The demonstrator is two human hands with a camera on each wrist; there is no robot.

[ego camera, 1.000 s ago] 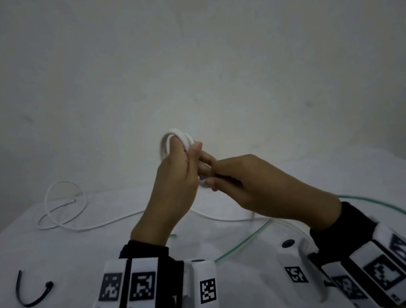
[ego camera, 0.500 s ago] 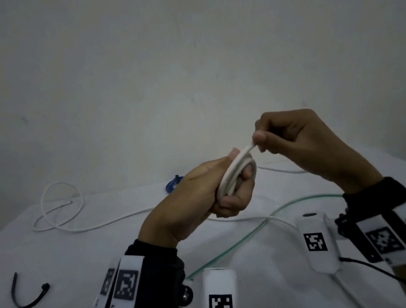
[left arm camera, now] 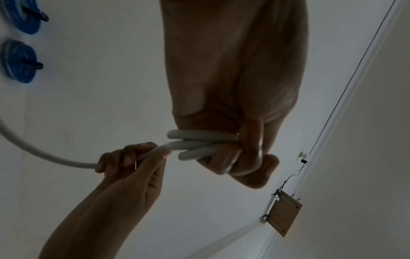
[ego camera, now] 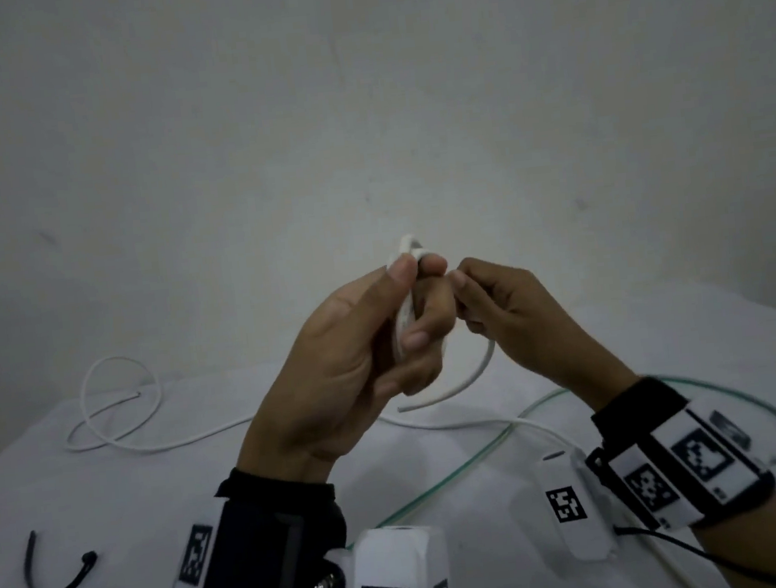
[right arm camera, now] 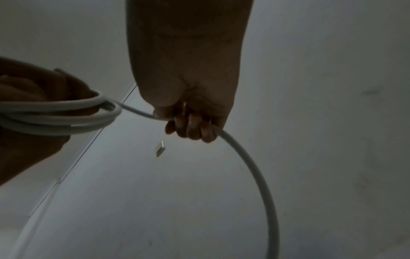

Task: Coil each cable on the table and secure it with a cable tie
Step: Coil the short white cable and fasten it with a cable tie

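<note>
While the left hand (ego camera: 358, 344) clasps the coiled loops of the white cable (left arm camera: 199, 145) above the surface (ego camera: 135, 498), the right hand (ego camera: 511, 310) just beside it pinches the loose strand; two black cable ties (ego camera: 58, 581) lie near left

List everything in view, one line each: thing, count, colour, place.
white cable: one, white, partly coiled in the left hand, the rest trailing over the table
green cable: one, pale green, loose on the table, right of centre
cable ties: at least two, black, table's near left corner
blue coils: two, blue, each tied in black, seen only from the left wrist
table: one, white-covered
left hand: grips the coil
right hand: pinches the cable's free run
</note>
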